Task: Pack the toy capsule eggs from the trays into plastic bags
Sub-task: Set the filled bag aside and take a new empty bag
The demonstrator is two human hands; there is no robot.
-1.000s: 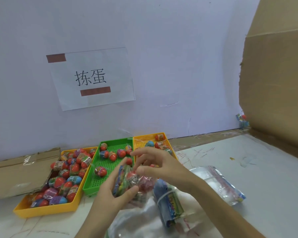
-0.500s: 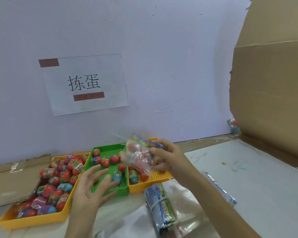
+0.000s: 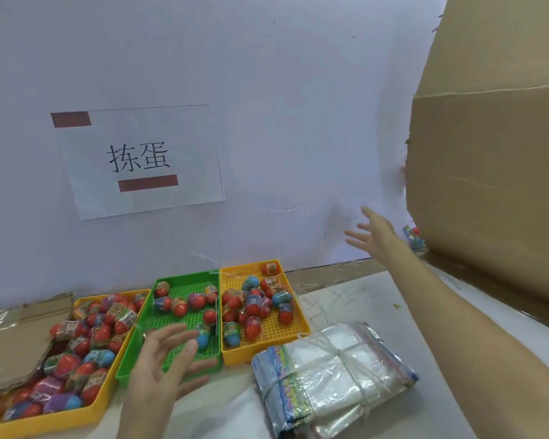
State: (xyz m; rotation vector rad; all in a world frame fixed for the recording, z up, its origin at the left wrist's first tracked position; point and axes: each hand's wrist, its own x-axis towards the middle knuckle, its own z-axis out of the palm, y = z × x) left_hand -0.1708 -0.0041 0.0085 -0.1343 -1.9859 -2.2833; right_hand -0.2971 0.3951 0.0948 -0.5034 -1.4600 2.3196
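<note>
Now left hand point(image 3: 159, 365) spread above green tray point(image 3: 184, 324); right hand point(image 3: 373, 237) splayed, holding nothing.

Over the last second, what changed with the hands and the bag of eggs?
The right hand let go of the filled bag and swung out toward the cardboard box, fingers spread; the bag is no longer clearly in view. The left hand left the bag and moved over the green tray's near end, open. The trays, eggs and tied bundle of empty bags stayed put.

A packing workstation: 3 trays point(image 3: 293, 315) of eggs point(image 3: 252, 304), bundled bags point(image 3: 333, 372), a cardboard box point(image 3: 495, 172), a wall label point(image 3: 140, 160).
</note>
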